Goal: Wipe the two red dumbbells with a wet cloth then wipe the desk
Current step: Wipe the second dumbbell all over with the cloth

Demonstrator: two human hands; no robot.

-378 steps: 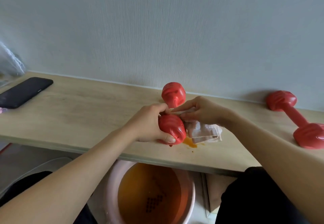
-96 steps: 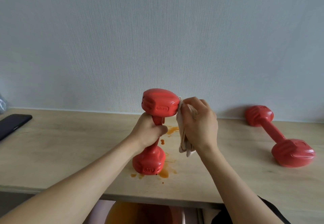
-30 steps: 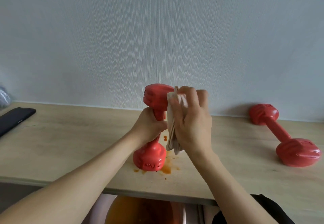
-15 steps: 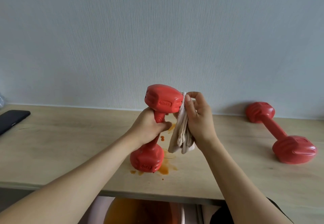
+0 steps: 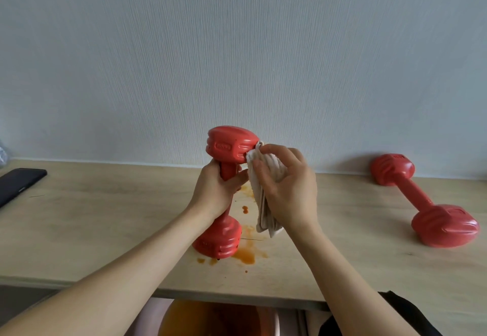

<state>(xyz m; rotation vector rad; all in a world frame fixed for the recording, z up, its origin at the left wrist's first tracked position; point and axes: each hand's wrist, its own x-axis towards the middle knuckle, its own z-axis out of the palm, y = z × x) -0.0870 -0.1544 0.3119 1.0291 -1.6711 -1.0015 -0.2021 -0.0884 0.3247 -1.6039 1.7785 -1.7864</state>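
Note:
One red dumbbell (image 5: 229,146) stands upright on the wooden desk (image 5: 105,219), its lower head resting in orange drips. My left hand (image 5: 216,191) grips its handle. My right hand (image 5: 287,191) holds a beige wet cloth (image 5: 264,209) and presses its top against the right side of the upper head. The cloth's loose end hangs down toward the desk. A second red dumbbell (image 5: 424,204) lies on its side at the right, near the wall.
Orange puddles and drops (image 5: 246,254) stain the desk around the standing dumbbell. A black phone (image 5: 18,185) lies at the left edge. Below the desk's front edge sits a pink basin of orange water (image 5: 218,320). A grey wall (image 5: 237,59) backs the desk.
My right hand has shifted the cloth from the front of the upper head round to its right side. The dumbbell stays upright in my left hand.

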